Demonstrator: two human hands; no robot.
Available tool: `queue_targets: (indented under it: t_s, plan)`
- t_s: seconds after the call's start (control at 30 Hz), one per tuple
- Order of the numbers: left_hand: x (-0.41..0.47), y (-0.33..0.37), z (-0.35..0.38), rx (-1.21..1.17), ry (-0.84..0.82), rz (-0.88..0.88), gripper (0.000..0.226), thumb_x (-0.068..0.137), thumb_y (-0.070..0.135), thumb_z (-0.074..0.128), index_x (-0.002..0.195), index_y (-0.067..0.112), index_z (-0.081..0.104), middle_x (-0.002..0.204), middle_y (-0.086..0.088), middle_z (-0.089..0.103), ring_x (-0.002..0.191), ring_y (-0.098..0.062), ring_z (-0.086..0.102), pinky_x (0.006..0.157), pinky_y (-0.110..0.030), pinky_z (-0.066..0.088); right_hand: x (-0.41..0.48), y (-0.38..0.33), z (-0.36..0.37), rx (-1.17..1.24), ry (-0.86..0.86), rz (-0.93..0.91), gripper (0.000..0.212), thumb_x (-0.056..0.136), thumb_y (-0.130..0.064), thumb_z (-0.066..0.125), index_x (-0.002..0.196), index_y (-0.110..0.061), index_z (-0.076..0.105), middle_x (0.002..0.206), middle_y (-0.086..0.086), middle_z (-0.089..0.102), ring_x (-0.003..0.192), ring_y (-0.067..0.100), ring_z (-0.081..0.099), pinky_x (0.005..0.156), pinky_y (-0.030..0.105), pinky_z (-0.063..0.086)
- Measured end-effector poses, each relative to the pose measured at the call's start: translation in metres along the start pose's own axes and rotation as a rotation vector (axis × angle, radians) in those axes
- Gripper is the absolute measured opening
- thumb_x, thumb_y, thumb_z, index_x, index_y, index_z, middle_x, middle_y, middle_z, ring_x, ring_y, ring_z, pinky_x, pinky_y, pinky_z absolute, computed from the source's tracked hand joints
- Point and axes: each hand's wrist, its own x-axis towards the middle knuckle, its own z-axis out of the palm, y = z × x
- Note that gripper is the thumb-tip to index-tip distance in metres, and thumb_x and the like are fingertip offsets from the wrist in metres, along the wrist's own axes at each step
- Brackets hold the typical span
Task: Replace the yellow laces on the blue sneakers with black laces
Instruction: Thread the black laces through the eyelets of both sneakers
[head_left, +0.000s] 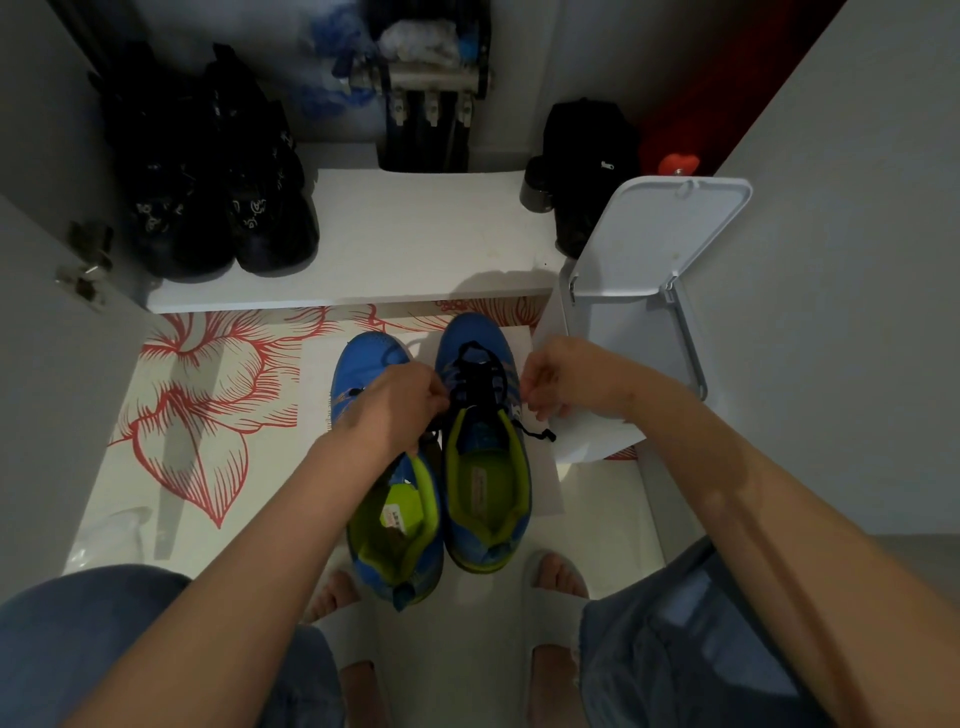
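Two blue sneakers with lime-green lining stand side by side on the floor. The right sneaker (485, 467) carries a black lace (478, 382) threaded through its eyelets. My left hand (400, 402) pinches the lace's left end beside the eyelets, above the left sneaker (384, 519). My right hand (558, 382) pinches the right end, whose loose tail (537, 433) hangs off the shoe's right side. The left sneaker's eyelet area is mostly hidden under my left hand. No yellow lace is in view.
A white bin (587, 322) with its lid (660, 234) raised stands right of the shoes. A low white shelf (415, 244) behind holds black shoes (218, 208) and a black bag (587, 161). The floor has a red flower pattern (197, 405). My knees and slippered feet are below.
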Motion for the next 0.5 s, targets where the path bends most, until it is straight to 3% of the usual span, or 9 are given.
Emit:
queue_targets:
  t_s: [0.07,0.17,0.27,0.33,0.4,0.5]
  plan:
    - [-0.001,-0.002,-0.001,-0.018,0.012,0.006,0.023,0.096,0.017,0.052,0.113,0.013,0.066,0.105,-0.012,0.069,0.036,-0.007,0.052,0.040,-0.014,0.045,0.000,0.000,0.005,-0.037,-0.032,-0.023,0.016,0.087,-0.003,0.062,0.103,-0.003,0.064,0.097,0.012,0.066,0.083,0.019,0.064,0.072,0.028,0.053]
    - [-0.005,0.000,0.000,-0.050,0.033,0.012,0.021,0.093,0.018,0.057,0.112,0.014,0.067,0.106,-0.008,0.069,0.029,-0.003,0.050,0.039,-0.011,0.043,0.001,-0.002,0.010,-0.012,0.011,-0.062,0.019,0.085,-0.002,0.064,0.105,-0.004,0.065,0.092,0.005,0.064,0.078,0.014,0.060,0.060,0.011,0.048]
    - [-0.011,0.003,-0.001,-0.016,0.058,0.050,0.022,0.093,0.019,0.057,0.112,0.014,0.067,0.107,-0.006,0.069,0.055,-0.016,0.064,0.040,-0.009,0.041,0.002,-0.004,0.011,-0.030,0.032,-0.112,0.019,0.084,-0.002,0.065,0.103,-0.006,0.065,0.084,-0.003,0.061,0.071,0.004,0.056,0.055,0.003,0.041]
    - [-0.013,0.007,-0.001,0.041,0.067,0.065,0.023,0.094,0.020,0.055,0.115,0.014,0.065,0.111,-0.005,0.068,0.075,-0.023,0.067,0.051,-0.015,0.047,0.003,-0.003,0.014,-0.083,0.038,-0.132,0.016,0.084,-0.003,0.064,0.100,-0.007,0.065,0.080,-0.009,0.058,0.070,0.001,0.053,0.058,0.004,0.040]
    - [-0.016,0.009,-0.002,0.107,0.075,0.081,0.024,0.097,0.021,0.050,0.117,0.014,0.061,0.112,-0.008,0.067,0.066,-0.018,0.060,0.062,-0.024,0.048,0.005,-0.001,0.016,-0.123,0.050,-0.163,0.010,0.085,-0.004,0.063,0.092,-0.011,0.063,0.080,-0.009,0.056,0.075,0.006,0.054,0.065,0.011,0.041]
    - [-0.018,0.011,-0.001,0.109,0.051,0.077,0.024,0.100,0.019,0.041,0.119,0.009,0.052,0.107,-0.013,0.064,0.049,-0.013,0.050,0.057,-0.029,0.048,0.006,0.000,0.017,-0.162,0.044,-0.187,0.010,0.089,-0.007,0.057,0.085,-0.016,0.054,0.087,-0.002,0.057,0.083,0.013,0.052,0.073,0.025,0.042]
